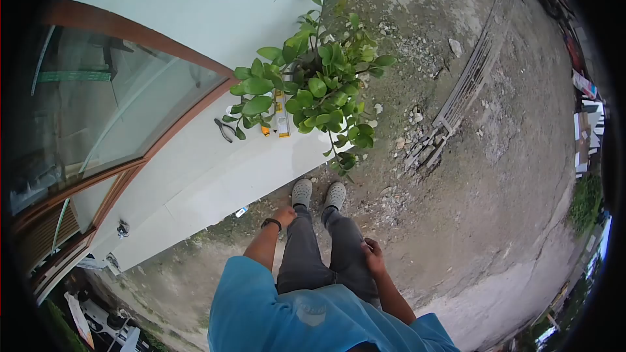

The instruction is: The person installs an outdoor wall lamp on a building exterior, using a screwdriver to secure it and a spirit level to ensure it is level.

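Observation:
My left hand (285, 215), with a dark watch (271, 223) at the wrist, hangs beside my left leg, its fingers curled closed and nothing seen in them. My right hand (373, 257) is by my right thigh, fingers loosely bent and a little apart, holding nothing that I can see. Ahead of my shoes (302, 192), a leafy green potted plant (319, 85) spreads over the white tiled ledge (202, 182); its pot is hidden by leaves. Beside it on the ledge lie pliers (223, 130), a yellow spirit level (282, 115) and a small orange-yellow tool (265, 130).
A brown-framed glass door (143, 150) stands at the left. Long wooden strips (466, 88) and rubble (391, 199) lie on the dirt ground to the right. A small white-and-blue item (242, 211) is by the ledge's edge. Cardboard pieces (582, 137) are at the far right.

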The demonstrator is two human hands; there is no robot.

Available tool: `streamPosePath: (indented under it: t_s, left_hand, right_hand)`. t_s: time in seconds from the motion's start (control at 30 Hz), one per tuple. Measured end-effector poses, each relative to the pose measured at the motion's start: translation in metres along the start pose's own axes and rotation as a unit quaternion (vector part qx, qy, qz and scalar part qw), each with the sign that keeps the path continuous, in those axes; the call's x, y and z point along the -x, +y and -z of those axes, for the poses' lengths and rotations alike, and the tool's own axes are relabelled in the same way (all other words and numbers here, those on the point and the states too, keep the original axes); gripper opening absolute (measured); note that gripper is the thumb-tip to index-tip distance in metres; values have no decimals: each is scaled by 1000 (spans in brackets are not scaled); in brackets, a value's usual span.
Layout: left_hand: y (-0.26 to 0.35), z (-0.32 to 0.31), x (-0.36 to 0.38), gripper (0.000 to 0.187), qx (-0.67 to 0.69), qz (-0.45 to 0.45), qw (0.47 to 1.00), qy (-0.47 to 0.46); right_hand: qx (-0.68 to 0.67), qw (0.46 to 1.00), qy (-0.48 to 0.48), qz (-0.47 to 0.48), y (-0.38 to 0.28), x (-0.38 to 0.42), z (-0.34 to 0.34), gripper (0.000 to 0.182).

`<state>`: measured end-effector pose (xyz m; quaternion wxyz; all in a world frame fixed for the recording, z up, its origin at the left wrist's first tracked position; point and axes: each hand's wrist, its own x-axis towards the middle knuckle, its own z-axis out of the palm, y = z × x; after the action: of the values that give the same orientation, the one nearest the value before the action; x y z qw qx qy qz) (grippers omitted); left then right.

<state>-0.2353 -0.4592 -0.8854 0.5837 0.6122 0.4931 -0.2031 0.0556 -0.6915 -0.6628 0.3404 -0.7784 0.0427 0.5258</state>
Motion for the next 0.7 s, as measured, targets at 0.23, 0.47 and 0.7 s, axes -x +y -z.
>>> streamPosePath:
  t_s: [0.23,0.47,0.7]
  left_hand:
    - [126,33,84,35,-150,113,954,-234]
    - [250,77,-31,29,-230,-173,881,-375]
    - [499,159,-106,30,-90,88,988,-88]
  right_hand:
    - [-103,988,91,-73,-65,-3,141,42]
    - [26,994,101,-41,-15,-132,275,31]
    - [1,998,49,-31,-268,-327,342,36]
